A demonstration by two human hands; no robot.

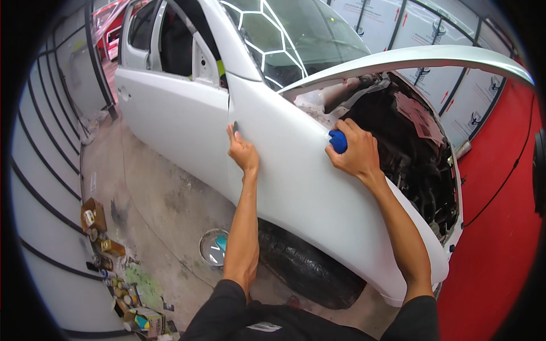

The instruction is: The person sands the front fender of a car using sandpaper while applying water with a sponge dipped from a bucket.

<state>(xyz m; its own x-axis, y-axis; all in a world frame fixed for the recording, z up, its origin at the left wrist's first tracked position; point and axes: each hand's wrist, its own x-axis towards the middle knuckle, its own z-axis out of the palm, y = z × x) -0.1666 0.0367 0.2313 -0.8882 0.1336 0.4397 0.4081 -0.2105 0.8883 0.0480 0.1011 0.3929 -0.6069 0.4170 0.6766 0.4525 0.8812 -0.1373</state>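
Observation:
My left hand point(242, 150) is at the white front fender point(296, 187) beside the seam with the front door point(170, 113), fingers closed on a small dark object point(235, 126) against the panel. My right hand point(355, 148) grips a crumpled blue cloth or pad point(337, 142) at the fender's upper edge, beside the open engine bay point(415, 165). A curved white panel point(466, 54), apparently the hood, is raised over the bay. The black tire point(301, 267) shows below the fender.
A round bucket point(205, 250) with a teal item point(222, 242) sits on the floor point(153, 210) left of the tire. Several cans and boxes point(114, 247) line the striped left wall point(42, 170). A cable point(506, 182) hangs by the red surface point(495, 244) at right.

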